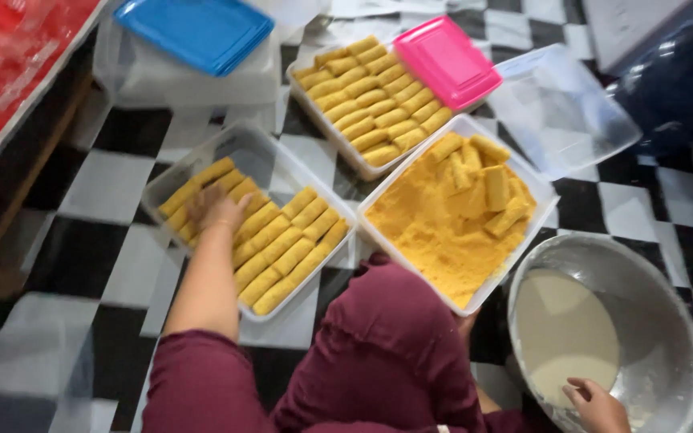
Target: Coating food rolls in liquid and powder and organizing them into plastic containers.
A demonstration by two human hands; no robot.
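— Hands first, from the head camera: where are they, and what do they hold?

— Left hand [216, 210] lies with fingers spread and loose on the breaded yellow rolls [278, 244] in the clear rectangular plastic box [172, 172] — it grips nothing, only touches the row at the far-left end. Right hand [595, 405] rests on the rim of the round grey metal basin [667, 321] with pale batter; if it is open or closed, I cannot tell.

— How to lay the rolls well?

— I think: press lightly, keep them side by side and parallel, so the crumb coat stays on.

— And around?

— Square white tray of orange breadcrumbs [431, 224] stands just beside, a second full box [370, 96] behind with a pink lid [447, 60] on its corner, a blue lid [198, 30] farther left. All sits on a black-and-white checkered floor [106, 188].
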